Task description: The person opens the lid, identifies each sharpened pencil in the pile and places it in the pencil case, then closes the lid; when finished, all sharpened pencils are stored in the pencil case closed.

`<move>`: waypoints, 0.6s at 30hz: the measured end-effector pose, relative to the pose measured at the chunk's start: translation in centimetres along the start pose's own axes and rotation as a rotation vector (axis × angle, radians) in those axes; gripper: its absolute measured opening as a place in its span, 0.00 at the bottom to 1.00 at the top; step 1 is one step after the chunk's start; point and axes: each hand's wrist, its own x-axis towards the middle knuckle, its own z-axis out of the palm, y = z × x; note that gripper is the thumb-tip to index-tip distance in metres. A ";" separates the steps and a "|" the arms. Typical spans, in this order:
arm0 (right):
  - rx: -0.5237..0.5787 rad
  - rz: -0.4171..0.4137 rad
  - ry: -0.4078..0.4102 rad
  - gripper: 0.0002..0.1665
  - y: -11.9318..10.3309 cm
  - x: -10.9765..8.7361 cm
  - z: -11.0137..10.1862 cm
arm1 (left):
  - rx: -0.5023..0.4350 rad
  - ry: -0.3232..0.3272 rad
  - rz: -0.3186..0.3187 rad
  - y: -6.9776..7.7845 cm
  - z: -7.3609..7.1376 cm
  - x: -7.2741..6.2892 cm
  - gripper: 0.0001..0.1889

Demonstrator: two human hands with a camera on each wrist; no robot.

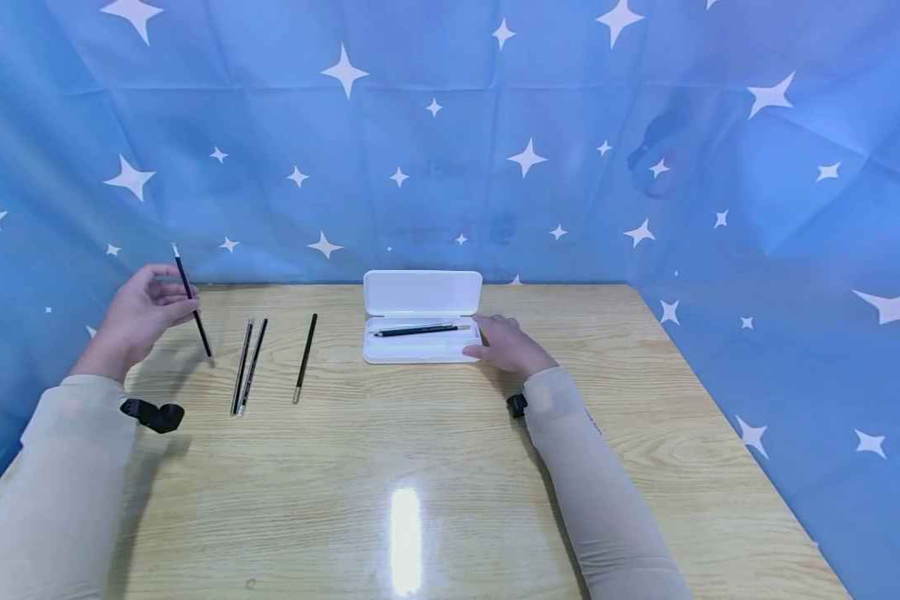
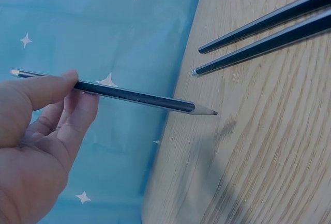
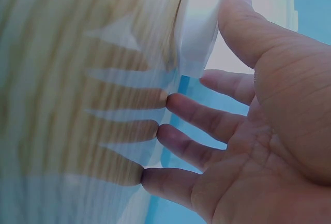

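Note:
My left hand (image 1: pixel 141 312) pinches a dark pencil (image 2: pixel 134 95) between thumb and fingertips, tilted above the table with its sharpened tip pointing down. At the case's right end, my right hand (image 1: pixel 508 343) rests with fingers extended and several fingertips on the tabletop. Its thumb (image 3: pixel 240 17) lies at the case's front right corner. The white pencil case (image 1: pixel 422 352) stands with its lid (image 1: pixel 422 293) raised. Inside lies at least one dark pencil (image 1: pixel 416 331), its point to the left. Right of the left hand are two pencils side by side, a black-and-silver pencil (image 1: pixel 242 367) and a dark pencil (image 1: pixel 252 367).
Another dark pencil (image 1: pixel 305 358) lies apart, between the pair and the case. The wooden table (image 1: pixel 307 500) meets a blue star-patterned cloth (image 1: pixel 420 125) at the back, with more of it along the right side. A bright glare spot shows on the table's front.

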 end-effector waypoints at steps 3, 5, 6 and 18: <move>-0.003 -0.004 0.001 0.45 0.1 0.0 0.0 | -0.029 0.007 0.001 0.2 0.2 0.0 0.21; -0.001 -0.008 -0.001 0.45 0.0 -0.1 -0.1 | -0.042 0.013 0.003 0.3 0.4 -0.1 0.21; 0.001 -0.009 -0.002 0.45 0.0 -0.1 -0.1 | -0.049 0.015 0.005 0.3 0.4 -0.2 0.21; 0.021 -0.003 0.005 0.44 -0.3 -0.3 -0.1 | -0.094 0.042 0.063 1.0 1.2 -0.7 0.21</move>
